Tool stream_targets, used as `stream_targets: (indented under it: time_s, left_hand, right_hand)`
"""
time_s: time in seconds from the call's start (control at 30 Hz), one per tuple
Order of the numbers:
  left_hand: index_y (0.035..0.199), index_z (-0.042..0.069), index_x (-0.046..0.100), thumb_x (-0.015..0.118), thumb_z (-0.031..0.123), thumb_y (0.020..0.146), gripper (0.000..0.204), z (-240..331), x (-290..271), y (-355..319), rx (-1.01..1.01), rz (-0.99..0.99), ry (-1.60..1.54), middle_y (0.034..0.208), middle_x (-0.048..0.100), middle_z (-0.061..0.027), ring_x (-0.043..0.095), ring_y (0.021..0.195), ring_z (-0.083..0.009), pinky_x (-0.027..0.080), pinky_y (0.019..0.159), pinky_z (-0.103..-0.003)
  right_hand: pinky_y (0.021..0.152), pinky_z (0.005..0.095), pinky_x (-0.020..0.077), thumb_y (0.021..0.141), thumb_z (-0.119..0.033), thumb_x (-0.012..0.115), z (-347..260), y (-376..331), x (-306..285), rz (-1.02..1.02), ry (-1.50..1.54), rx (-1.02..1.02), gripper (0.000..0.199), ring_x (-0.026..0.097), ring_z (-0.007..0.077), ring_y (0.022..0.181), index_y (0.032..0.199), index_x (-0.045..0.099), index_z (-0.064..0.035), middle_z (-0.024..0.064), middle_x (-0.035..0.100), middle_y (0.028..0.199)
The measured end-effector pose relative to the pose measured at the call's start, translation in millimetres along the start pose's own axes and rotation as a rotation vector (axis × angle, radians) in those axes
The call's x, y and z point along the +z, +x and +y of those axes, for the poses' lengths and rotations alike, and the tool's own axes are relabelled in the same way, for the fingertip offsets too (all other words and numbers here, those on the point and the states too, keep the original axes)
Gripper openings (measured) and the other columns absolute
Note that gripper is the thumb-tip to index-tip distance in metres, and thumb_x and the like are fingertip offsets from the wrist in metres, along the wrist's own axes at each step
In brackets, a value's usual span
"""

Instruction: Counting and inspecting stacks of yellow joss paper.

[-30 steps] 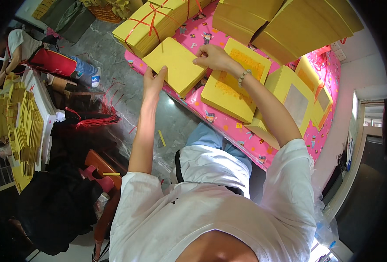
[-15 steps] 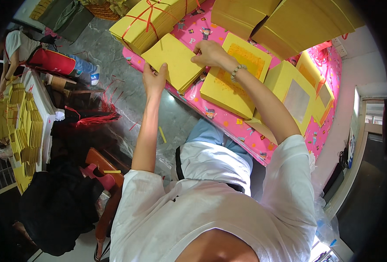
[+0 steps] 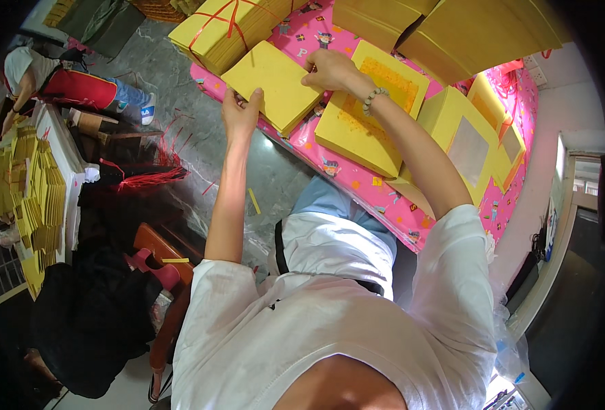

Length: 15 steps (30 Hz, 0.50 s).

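Both my hands hold a square stack of plain yellow paper (image 3: 271, 82) at the near edge of a table covered in a pink patterned cloth (image 3: 357, 181). My left hand (image 3: 241, 113) grips the stack's near left corner. My right hand (image 3: 330, 68), with a bead bracelet on the wrist, grips its far right edge. Just right of it lies another yellow stack with a gold square printed on top (image 3: 374, 113).
A yellow bundle tied with red string (image 3: 227, 31) lies beyond the held stack, with tall yellow stacks (image 3: 466, 31) behind and silver-centred sheets (image 3: 466, 143) at right. At left, another person (image 3: 49, 78) sits by a white table of folded yellow papers (image 3: 36, 198). Red string (image 3: 145, 179) litters the floor.
The plain yellow stack has stayed between my hands while the whole view shifted slightly; my left hand has closed tighter onto its near corner.
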<state>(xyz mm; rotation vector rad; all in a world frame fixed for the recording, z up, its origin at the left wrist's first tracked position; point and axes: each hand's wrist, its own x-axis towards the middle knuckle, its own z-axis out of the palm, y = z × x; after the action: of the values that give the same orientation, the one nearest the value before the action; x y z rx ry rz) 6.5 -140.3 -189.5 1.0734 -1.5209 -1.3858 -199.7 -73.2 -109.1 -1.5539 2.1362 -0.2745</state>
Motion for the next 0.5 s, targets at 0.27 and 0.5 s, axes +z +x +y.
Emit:
stream_targets:
  time_s: [0.27, 0.5]
  left_hand:
    - [0.122, -0.005, 0.035, 0.071, 0.012, 0.077, 0.06, 4.7, 4.5, -7.7, 0.067, 0.064, 0.044, 0.085, 0.059, -0.0069, 0.052, 0.062, -0.0087, 0.042, 0.054, -0.022]
    - [0.134, -0.006, 0.021, 0.073, 0.013, 0.074, 0.081, 20.6, 3.5, -13.8, 0.061, 0.076, 0.342, 0.097, 0.056, -0.0174, 0.061, 0.072, -0.0236, 0.048, 0.066, -0.034]
  right_hand:
    - [0.078, 0.0389, 0.0499, 0.072, -0.026, 0.07, -5.1, -0.6, 3.9, 0.035, -0.056, 0.017, 0.033, 0.063, 0.0282, 0.095, 0.099, 0.064, -0.0081, 0.0119, 0.067, 0.097]
    - [0.075, 0.0401, 0.0493, 0.072, -0.028, 0.068, -4.2, -0.6, 11.4, 0.08, -0.097, 0.012, 0.031, 0.063, 0.0287, 0.09, 0.096, 0.064, -0.0075, 0.0112, 0.066, 0.092]
